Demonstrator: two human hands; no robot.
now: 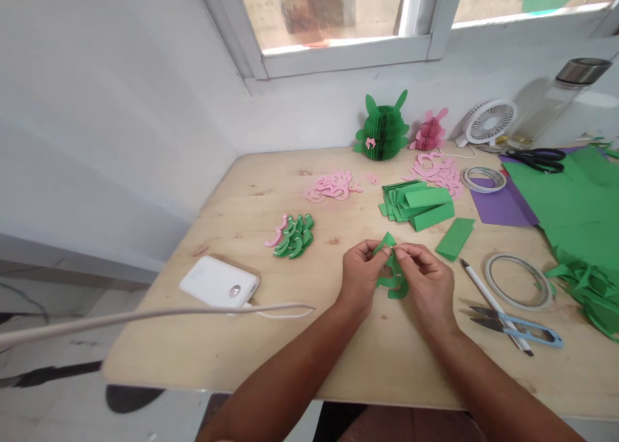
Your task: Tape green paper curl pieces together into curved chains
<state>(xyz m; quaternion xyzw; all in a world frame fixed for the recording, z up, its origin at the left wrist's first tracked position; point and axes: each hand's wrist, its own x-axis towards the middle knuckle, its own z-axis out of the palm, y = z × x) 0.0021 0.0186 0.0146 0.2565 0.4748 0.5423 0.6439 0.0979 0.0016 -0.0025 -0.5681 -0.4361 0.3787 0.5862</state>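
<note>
A cut green paper piece (397, 290) with curved strips is held between my two hands above the wooden table. My left hand (360, 271) pinches its upper left side, and my right hand (428, 277) pinches the upper right side, fingertips close together. Behind my hands lies a pile of folded green paper (420, 204), with a single folded green piece (455, 238) nearer my right hand. Left of my hands sits a small stack of curved green cutouts (294, 237) with a pink one (277, 232) at its edge.
On the table (232, 351), a white power bank (217, 282) with a cable lies left. To the right are blue snips (527, 330), a white pen (483, 291), tape rolls (518, 281), black scissors (534, 159) and green sheets (570, 203). Green (384, 132) and pink (429, 132) paper figures stand behind.
</note>
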